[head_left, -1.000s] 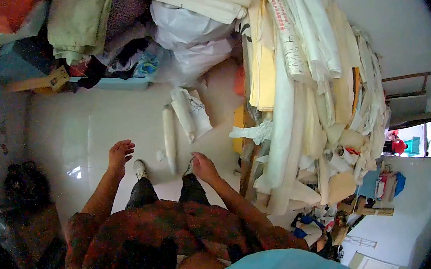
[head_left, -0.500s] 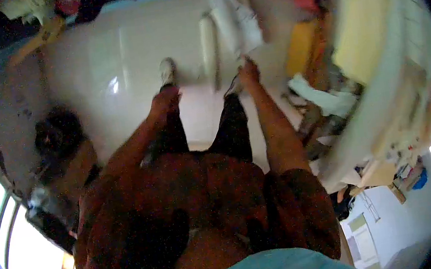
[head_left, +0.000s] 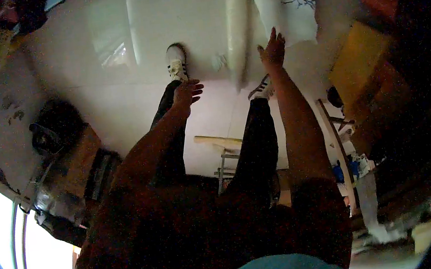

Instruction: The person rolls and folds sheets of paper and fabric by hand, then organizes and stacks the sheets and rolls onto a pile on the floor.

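**Right hand now at sheet's near end**

Clock read from centre of view. Versus one second ago: view sits closer to the floor (head_left: 196, 9), and right hand (head_left: 273, 52) has gone from short of the sheet (head_left: 298, 11) to overlapping its near end; contact cannot be told. Right hand at 1 o'clock, fingers fanned, nothing gripped. Left hand (head_left: 187, 93) at 11, fingers loosely parted, empty. Sheet at 1; roll (head_left: 237, 31) just past 12, beside it. Judged: sheet within reach, not lifted.

The floor (head_left: 111, 106) looks smooth and glossy, the patterned sheet (head_left: 301, 16) papery.
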Demonstrator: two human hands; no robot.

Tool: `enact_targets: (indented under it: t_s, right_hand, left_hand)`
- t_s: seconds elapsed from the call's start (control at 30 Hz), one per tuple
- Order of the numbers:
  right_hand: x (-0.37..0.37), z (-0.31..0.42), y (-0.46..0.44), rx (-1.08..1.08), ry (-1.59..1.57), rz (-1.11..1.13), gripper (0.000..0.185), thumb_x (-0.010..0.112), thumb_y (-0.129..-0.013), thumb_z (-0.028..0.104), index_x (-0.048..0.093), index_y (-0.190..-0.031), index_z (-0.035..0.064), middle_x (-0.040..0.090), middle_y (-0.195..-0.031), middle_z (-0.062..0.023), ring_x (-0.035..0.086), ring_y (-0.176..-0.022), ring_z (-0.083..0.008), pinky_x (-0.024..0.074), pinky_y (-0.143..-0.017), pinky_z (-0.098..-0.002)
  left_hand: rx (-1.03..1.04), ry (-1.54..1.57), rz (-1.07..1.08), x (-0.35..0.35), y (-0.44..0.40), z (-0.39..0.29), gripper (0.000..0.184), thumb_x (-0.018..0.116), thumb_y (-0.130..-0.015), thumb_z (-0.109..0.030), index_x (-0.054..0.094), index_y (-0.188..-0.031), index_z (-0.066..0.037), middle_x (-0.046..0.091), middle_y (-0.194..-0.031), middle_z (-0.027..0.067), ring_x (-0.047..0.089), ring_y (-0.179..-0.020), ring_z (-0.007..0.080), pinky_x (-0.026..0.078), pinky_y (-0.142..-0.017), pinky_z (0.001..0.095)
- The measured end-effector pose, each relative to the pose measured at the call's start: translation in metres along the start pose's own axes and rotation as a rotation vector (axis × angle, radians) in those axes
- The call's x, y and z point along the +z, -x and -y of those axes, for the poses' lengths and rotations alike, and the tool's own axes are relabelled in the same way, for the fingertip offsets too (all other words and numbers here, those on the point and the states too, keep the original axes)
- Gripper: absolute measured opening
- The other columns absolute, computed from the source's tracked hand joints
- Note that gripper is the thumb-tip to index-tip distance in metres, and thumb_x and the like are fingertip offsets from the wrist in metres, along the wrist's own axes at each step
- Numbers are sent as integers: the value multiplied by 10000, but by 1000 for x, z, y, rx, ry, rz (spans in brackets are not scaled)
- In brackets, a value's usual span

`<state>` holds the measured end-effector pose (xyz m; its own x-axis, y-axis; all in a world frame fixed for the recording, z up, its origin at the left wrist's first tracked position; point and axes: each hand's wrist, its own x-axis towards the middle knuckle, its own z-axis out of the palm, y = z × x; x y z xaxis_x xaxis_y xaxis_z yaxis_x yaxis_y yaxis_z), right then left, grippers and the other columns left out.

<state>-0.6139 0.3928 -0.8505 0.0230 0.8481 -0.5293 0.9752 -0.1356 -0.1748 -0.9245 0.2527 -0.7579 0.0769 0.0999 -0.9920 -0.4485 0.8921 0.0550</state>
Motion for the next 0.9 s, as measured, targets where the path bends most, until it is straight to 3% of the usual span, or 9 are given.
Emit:
enact_targets:
  t_s: [0.2, 0.3, 0.4, 0.5, 0.6, 0.7, 0.8, 0.83, 0.9]
  right_hand:
    - [44, -4, -103, -108, 102, -222, 1027, 769, -755, 344, 106, -1484, 54, 306, -1427, -310, 331, -1304, -467, 300, -1079, -516]
    - [64, -5, -131, -68, 6, -202, 1034, 769, -753, 347, 99, -1483, 50, 298, -1431, -308, 328, -1308, -461, 318, -1072, -503]
    - [95, -26, -152, -77, -42, -405, 887, 742, -788, 309, 219, -1449, 32, 375, -1400, -276, 391, -1283, -412, 357, -1051, -466]
    - [103, -50, -167, -95, -109, -414, 704, 702, -827, 279, 355, -1383, 19, 467, -1346, -228, 455, -1244, -367, 390, -1017, -442]
    - [71, -50, -160, 63, -298, -166, 566, 661, -865, 240, 430, -1329, 14, 532, -1298, -174, 501, -1199, -331, 393, -1001, -399]
    - [121, -112, -185, 80, -440, -11, 574, 676, -847, 232, 441, -1323, 15, 531, -1291, -160, 517, -1163, -308, 408, -968, -394]
    - [97, -125, -178, 305, -1135, 160, 612, 706, -813, 228, 446, -1320, 7, 527, -1289, -145, 511, -1155, -276, 391, -968, -394]
    - [96, -124, -177, 246, -1304, 107, 642, 763, -745, 213, 468, -1274, 0, 531, -1253, -143, 499, -1148, -272, 370, -979, -419]
    - [93, -122, -186, 289, -943, -111, 610, 773, -715, 175, 486, -1225, 5, 539, -1201, -144, 498, -1125, -286, 368, -983, -420]
  left_hand:
    - [48, -40, 63, 39, -63, 15, 248, 547, -912, -198, 592, -1124, -77, 669, -1007, 76, 616, -887, 190, 479, -793, 361]
    - [69, -101, 69, 49, -95, 19, 257, 550, -902, -190, 589, -1125, -69, 665, -992, 78, 609, -883, 190, 475, -796, 362]
    - [60, -128, 59, 61, -106, 11, 255, 544, -902, -179, 588, -1124, -61, 664, -995, 80, 603, -883, 187, 476, -788, 357]
    - [20, -158, 50, 64, -138, 8, 253, 531, -911, -175, 587, -1128, -58, 663, -1001, 80, 597, -878, 182, 475, -781, 348]
    - [10, -158, 63, 65, -168, 6, 253, 516, -920, -173, 589, -1133, -58, 664, -1001, 78, 594, -864, 174, 475, -766, 335]
    - [28, -172, 40, 74, -187, 0, 255, 499, -924, -167, 595, -1134, -57, 666, -993, 78, 593, -843, 167, 476, -741, 323]
    - [82, -195, 50, 83, -200, -4, 258, 479, -926, -155, 601, -1128, -51, 669, -979, 80, 593, -819, 163, 478, -718, 310]
    - [107, -201, 61, 85, -205, -5, 259, 473, -926, -150, 603, -1126, -49, 670, -974, 81, 593, -811, 162, 478, -711, 305]
    - [111, -241, 40, 93, -216, -6, 263, 466, -923, -142, 602, -1124, -41, 670, -967, 83, 591, -801, 162, 478, -702, 301]
